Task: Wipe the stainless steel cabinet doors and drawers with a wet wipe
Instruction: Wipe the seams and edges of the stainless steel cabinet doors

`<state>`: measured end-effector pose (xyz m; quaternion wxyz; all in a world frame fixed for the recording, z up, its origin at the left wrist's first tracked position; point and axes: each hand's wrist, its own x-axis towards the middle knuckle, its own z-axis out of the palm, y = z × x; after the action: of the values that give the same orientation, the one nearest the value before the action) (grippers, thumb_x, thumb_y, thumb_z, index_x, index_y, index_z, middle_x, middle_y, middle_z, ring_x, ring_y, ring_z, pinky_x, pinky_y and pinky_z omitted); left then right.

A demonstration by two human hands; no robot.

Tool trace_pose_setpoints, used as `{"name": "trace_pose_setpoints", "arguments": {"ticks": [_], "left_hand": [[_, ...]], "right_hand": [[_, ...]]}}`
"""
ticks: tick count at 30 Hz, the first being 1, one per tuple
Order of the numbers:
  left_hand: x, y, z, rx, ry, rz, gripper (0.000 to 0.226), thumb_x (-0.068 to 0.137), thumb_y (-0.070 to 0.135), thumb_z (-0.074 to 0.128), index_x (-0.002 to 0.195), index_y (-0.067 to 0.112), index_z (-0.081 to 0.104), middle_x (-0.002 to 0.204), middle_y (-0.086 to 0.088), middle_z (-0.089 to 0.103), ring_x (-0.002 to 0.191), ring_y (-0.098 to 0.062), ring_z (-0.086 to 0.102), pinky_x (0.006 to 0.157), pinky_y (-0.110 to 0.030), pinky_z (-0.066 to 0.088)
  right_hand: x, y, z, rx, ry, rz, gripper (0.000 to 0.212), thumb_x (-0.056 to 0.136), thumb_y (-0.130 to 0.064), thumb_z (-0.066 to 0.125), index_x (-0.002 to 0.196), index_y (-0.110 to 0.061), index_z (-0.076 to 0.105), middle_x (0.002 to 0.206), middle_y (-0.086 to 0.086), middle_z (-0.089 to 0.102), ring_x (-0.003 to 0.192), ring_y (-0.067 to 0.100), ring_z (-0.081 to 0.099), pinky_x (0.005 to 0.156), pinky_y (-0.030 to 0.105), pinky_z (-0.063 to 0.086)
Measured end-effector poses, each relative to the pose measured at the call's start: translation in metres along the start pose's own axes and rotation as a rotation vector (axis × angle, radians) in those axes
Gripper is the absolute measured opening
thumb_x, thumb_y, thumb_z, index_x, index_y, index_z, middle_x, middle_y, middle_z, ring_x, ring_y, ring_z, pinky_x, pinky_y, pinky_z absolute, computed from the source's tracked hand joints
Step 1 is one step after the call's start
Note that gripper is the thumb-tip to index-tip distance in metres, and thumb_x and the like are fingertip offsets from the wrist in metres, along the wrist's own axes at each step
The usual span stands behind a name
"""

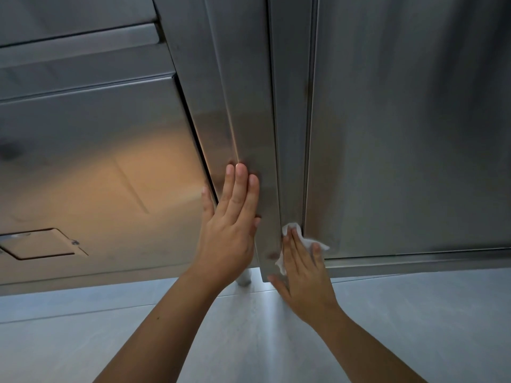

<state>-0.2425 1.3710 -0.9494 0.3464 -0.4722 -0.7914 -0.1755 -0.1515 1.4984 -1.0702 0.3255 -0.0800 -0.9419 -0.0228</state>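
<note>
Cabinet front [414, 120] of brushed steel fills the view above and to both sides of the hands. Beyond the right hand a wide door is seen, its surface streaked and dull in patches. Left of the left hand, drawers [83, 128] are stacked; the lowest carries an orange reflection and a recessed plate. Between the hands a narrow door [249, 111] stands slightly ajar, its edge turned toward the camera. Pale floor [83, 341] lies below both forearms, and a round leg is glimpsed just under the left wrist.

Left hand [231, 225]: laid flat and open on the narrow door's face, fingers extended upward, thumb at the dark gap beside the drawers. Nothing is held; the door appears to be steadied.

Right hand [302, 268]: pressed flat, fingers spread, with the wipe [290, 230] trapped under the fingers against the recessed strip between narrow door and wide door, near the lower corner.

Wipe: white, crumpled, partly hidden; corners protrude above the fingertips, by the little finger and below the index finger. Wetness cannot be judged.

Step in hand, as judged: wiping of the seam and door edge at its lowest part. Next move would call for sustained pressure along the strip, with the left hand holding the door from swinging. Wide door and drawers are judged not finished.
</note>
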Motion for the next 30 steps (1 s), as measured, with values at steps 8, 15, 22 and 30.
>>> {"name": "trace_pose_setpoints", "arguments": {"ticks": [8, 15, 22, 30], "left_hand": [[0.000, 0.001, 0.000, 0.002, 0.028, 0.010, 0.079, 0.091, 0.015, 0.036, 0.146, 0.021, -0.021, 0.151, 0.008, -0.031, 0.142, -0.012, -0.015, 0.113, -0.045, -0.001], [0.000, 0.002, -0.001, 0.011, 0.016, -0.002, 0.082, 0.090, 0.014, 0.038, 0.145, 0.020, -0.022, 0.150, 0.008, -0.032, 0.142, -0.012, -0.016, 0.113, -0.043, -0.005], [0.000, 0.002, 0.000, -0.004, 0.012, -0.001, 0.080, 0.091, 0.015, 0.036, 0.145, 0.021, -0.023, 0.150, 0.009, -0.033, 0.141, -0.012, -0.017, 0.113, -0.045, -0.003], [0.001, 0.002, -0.002, 0.022, -0.005, -0.008, 0.079, 0.092, 0.016, 0.035, 0.145, 0.020, -0.023, 0.150, 0.008, -0.033, 0.141, -0.012, -0.018, 0.113, -0.044, -0.006]], "right_hand": [[-0.017, -0.002, -0.001, 0.063, -0.160, 0.046, 0.068, 0.097, -0.052, 0.011, 0.143, -0.002, 0.016, 0.144, 0.011, 0.034, 0.143, 0.014, -0.001, 0.110, 0.039, 0.010], [0.033, -0.010, -0.029, 0.082, 0.065, 0.112, 0.071, 0.098, -0.051, 0.014, 0.147, -0.003, -0.002, 0.147, 0.014, 0.021, 0.144, 0.016, -0.005, 0.114, 0.042, 0.002], [0.003, -0.009, -0.022, 0.092, -0.198, 0.097, 0.079, 0.094, -0.059, 0.009, 0.146, 0.001, 0.008, 0.149, 0.013, 0.024, 0.143, 0.019, 0.002, 0.112, 0.039, 0.001], [-0.023, -0.009, -0.022, 0.064, -0.405, 0.073, 0.082, 0.092, -0.061, 0.007, 0.137, 0.000, 0.040, 0.144, 0.012, 0.038, 0.130, 0.027, 0.041, 0.108, 0.044, 0.010]]}}
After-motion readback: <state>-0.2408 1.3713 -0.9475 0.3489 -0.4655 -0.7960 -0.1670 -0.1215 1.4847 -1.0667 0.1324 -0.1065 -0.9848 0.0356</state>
